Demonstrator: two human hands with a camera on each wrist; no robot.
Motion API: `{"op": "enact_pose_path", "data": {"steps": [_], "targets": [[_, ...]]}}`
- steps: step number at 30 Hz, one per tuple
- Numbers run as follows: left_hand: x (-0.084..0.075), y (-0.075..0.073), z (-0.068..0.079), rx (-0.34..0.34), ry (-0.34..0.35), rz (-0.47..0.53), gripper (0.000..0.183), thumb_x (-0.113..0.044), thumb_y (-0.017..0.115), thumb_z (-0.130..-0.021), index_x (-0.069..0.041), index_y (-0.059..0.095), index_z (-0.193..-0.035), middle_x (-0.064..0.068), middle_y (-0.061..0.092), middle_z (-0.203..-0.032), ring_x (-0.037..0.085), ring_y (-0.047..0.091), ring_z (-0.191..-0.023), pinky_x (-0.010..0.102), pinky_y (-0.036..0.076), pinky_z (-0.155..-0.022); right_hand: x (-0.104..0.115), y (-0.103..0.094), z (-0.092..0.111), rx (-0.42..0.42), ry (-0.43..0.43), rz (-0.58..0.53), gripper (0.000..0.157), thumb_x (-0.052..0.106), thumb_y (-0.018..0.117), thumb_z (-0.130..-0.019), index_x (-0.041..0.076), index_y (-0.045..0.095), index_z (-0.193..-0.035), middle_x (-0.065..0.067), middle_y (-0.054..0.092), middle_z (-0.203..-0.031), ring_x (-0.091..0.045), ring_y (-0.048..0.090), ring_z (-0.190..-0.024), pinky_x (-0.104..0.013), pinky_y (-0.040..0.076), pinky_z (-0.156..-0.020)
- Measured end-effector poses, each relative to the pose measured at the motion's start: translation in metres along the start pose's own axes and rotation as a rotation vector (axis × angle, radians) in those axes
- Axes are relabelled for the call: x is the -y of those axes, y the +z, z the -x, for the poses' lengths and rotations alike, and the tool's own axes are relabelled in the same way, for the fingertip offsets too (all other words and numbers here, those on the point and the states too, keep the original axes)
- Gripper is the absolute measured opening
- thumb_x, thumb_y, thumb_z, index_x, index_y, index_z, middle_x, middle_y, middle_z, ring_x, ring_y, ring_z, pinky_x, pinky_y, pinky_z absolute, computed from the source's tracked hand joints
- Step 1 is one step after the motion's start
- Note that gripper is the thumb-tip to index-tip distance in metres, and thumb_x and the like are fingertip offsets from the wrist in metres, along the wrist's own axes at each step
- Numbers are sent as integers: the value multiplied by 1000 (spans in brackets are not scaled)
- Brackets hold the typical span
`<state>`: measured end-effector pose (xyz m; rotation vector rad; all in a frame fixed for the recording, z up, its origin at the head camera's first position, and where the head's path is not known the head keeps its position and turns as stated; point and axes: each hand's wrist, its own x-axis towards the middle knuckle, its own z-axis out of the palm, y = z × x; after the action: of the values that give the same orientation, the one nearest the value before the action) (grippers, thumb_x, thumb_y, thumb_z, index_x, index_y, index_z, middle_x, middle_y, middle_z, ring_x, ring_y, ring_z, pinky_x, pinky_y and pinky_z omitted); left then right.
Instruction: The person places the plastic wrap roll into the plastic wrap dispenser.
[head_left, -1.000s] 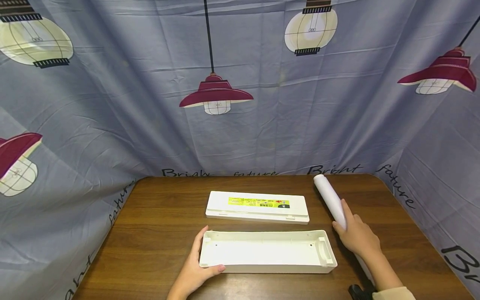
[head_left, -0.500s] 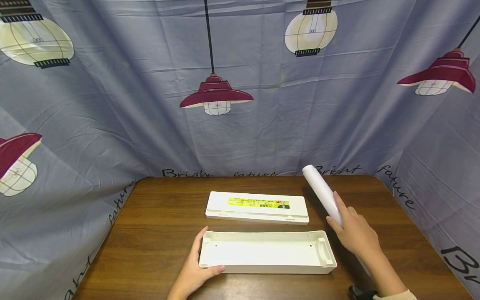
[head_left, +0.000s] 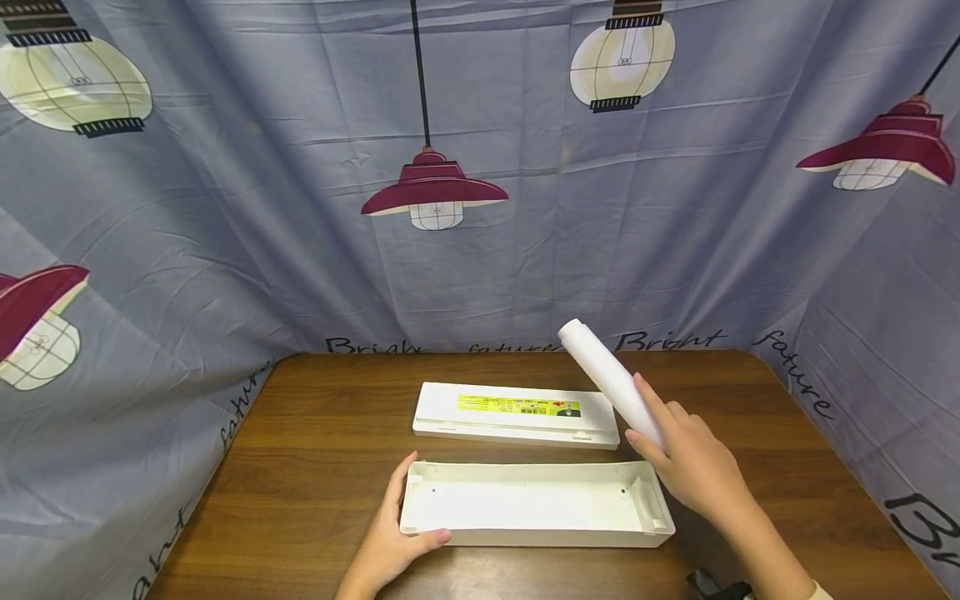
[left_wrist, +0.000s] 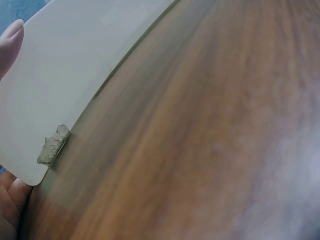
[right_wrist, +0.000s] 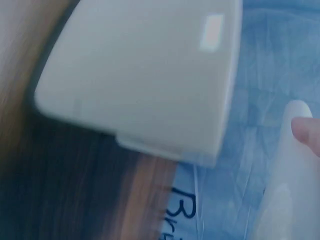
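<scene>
A long white open-topped box [head_left: 532, 505] lies across the near part of the table. My left hand [head_left: 390, 533] grips its left end, thumb over the near wall and fingers along the far side. In the left wrist view the box's outer wall [left_wrist: 75, 65] shows with a ragged greenish scrap [left_wrist: 53, 145] near its lower edge. My right hand [head_left: 690, 458] grips a white roll [head_left: 611, 375], tilted up and to the left, above the box's right end. In the right wrist view the roll [right_wrist: 292, 185] appears at the right, a fingertip on it.
Behind the box lies a white lid [head_left: 517, 425] with a yellow-green label, partly overlapped by the roll in the head view. The wooden table [head_left: 322, 433] is backed by a grey-blue curtain [head_left: 300, 208] with printed lamps.
My right hand has lifted the roll off the right side of the table and brought it left, toward the box. My left hand and the box have stayed in place.
</scene>
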<state>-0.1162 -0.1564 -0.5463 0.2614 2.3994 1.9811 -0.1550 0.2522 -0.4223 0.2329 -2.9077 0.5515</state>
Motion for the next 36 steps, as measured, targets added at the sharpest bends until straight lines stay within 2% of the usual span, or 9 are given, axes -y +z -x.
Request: {"op": "enact_pose_path", "data": {"steps": [5, 15, 20, 26, 30, 36], "targets": [[0, 0, 0, -10, 1, -15, 114, -13, 91, -69, -18, 21, -158, 10, 41, -154, 27, 51, -128, 24, 47, -98, 11, -1, 0, 44, -22, -59, 78, 46, 60, -97, 39, 13, -159, -10, 62, -112, -23, 55, -87, -33, 40, -59], [-2, 0, 1, -17, -9, -3, 113, -12, 91, -69, -18, 21, -158, 9, 42, -153, 28, 51, -128, 24, 47, -98, 31, 2, 7, 8, -184, -13, 77, 40, 68, -93, 37, 24, -157, 3, 64, -108, -17, 54, -91, -33, 43, -67], [-1, 1, 1, -19, -8, -14, 114, -13, 91, -68, -18, 22, -158, 9, 42, -153, 26, 51, -128, 24, 46, -99, 39, 5, 9, 27, -220, -28, 75, 41, 66, -94, 38, 26, -157, 6, 63, -110, -15, 53, -95, -32, 44, -70], [1, 0, 1, -17, 9, -24, 114, -13, 91, -68, -18, 21, -158, 10, 41, -154, 25, 52, -128, 24, 46, -99, 49, 10, 11, 67, -224, -84, 72, 47, 62, -95, 43, 23, -156, 8, 61, -116, -8, 54, -87, -28, 42, -66], [1, 0, 1, -17, 7, -23, 114, -13, 91, -68, -18, 21, -158, 10, 41, -154, 24, 52, -126, 24, 47, -98, 56, 11, 11, 73, -255, -60, 71, 50, 61, -95, 44, 24, -155, 11, 60, -115, -4, 51, -80, -24, 39, -61], [-2, 0, 0, -18, -4, -29, 114, -14, 92, -67, -19, 22, -158, 8, 43, -153, 24, 52, -126, 24, 46, -99, 62, 14, 11, 69, -319, -42, 71, 49, 64, -93, 43, 29, -154, 15, 61, -115, -1, 53, -83, -23, 41, -62]]}}
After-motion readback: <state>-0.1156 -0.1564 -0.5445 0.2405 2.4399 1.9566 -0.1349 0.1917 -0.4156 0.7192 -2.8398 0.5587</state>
